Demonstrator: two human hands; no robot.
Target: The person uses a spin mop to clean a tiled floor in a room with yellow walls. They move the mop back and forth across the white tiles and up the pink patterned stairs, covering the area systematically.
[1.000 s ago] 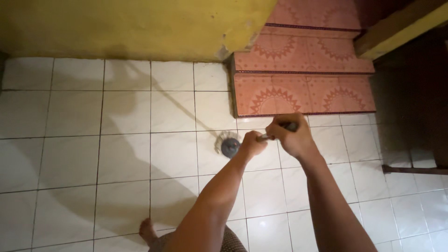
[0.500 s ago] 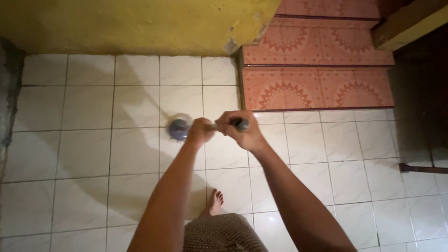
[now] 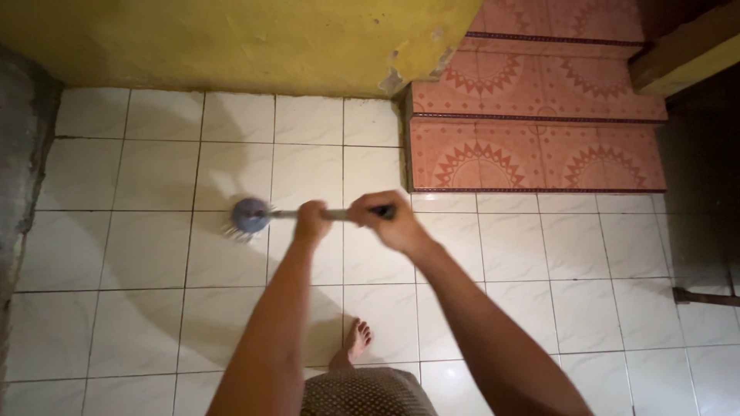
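Note:
Both my hands grip the thin handle of a mop. My left hand [image 3: 311,219] holds the shaft lower down, nearer the head. My right hand [image 3: 379,219] closes around the dark upper end of the handle. The mop [image 3: 250,215] has a round blue-grey head with pale strands, and it rests on the white tiled floor [image 3: 139,254] to the left of my hands. My bare foot [image 3: 355,341] stands on the tiles below my arms, above the patterned cloth at my waist.
A yellow wall [image 3: 231,38] runs along the far side. Orange patterned tiled steps [image 3: 532,154] rise at the upper right. A rough grey wall edge [image 3: 19,154] borders the left. A dark doorway area [image 3: 705,169] lies at the right.
The mop head has swept left across the tiles, from near the steps to the left of my hands. Both hands moved left with the handle, and the view shifted left.

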